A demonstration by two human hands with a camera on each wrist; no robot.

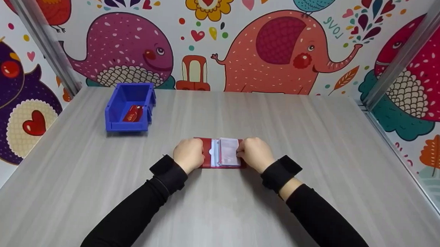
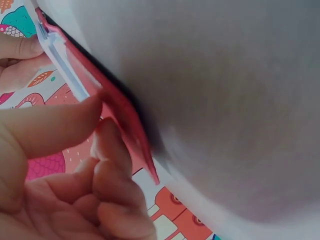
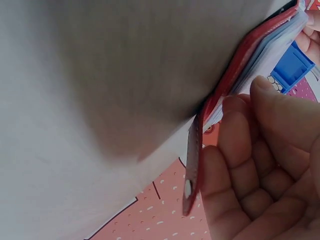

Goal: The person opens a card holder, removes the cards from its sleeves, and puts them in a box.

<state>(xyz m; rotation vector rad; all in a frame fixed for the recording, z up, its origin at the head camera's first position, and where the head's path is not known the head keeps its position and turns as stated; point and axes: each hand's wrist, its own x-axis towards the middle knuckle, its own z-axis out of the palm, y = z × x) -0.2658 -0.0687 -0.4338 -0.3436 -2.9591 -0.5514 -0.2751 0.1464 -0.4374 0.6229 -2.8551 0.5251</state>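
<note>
As I view it remotely, one red leather-look card holder [image 1: 220,154] lies open on the pale wood-grain table [image 1: 214,215]; left hand [image 1: 189,155] pinches its left cover [image 1: 206,159], right hand [image 1: 257,153] the outer edge of its translucent plastic sleeves [image 1: 229,152]. Opening I judge done, closing not. Red card [image 1: 133,113]: inside blue open-topped plastic bin [image 1: 126,127].

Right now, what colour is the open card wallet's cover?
The card wallet's cover is red; shows best in the head view.

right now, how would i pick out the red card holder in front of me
On the pale tabletop, find the left hand and right hand. The red card holder is open between them. Unlike the red packet inside the blue bin, it has whitish pages.
</note>
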